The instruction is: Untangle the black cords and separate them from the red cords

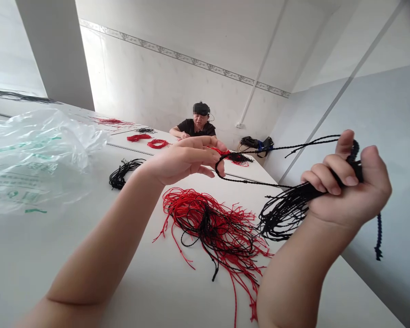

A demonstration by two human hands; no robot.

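Observation:
In the head view my right hand (pixel 341 184) is closed around a bundle of black cords (pixel 283 212), whose looped ends hang out to the left. A short black braided end (pixel 378 239) dangles below that wrist. One black cord (pixel 259 182) runs from the bundle to my left hand (pixel 194 157), bends around its fingertips and goes back to my raised right index finger. The two strands are stretched between my hands. My left fingers are partly curled and hold the cord's bend; the exact grip is partly hidden. Below lies a loose pile of red and black cords (pixel 208 223).
A clear plastic bag (pixel 37 159) lies on the white table (pixel 146 282) at left. Near it is a black cord coil (pixel 125 174). Red cord bundles (pixel 157 144) lie farther back. Another person (pixel 198 125) sits at the far side. Black bags (pixel 256 145) stand near the wall.

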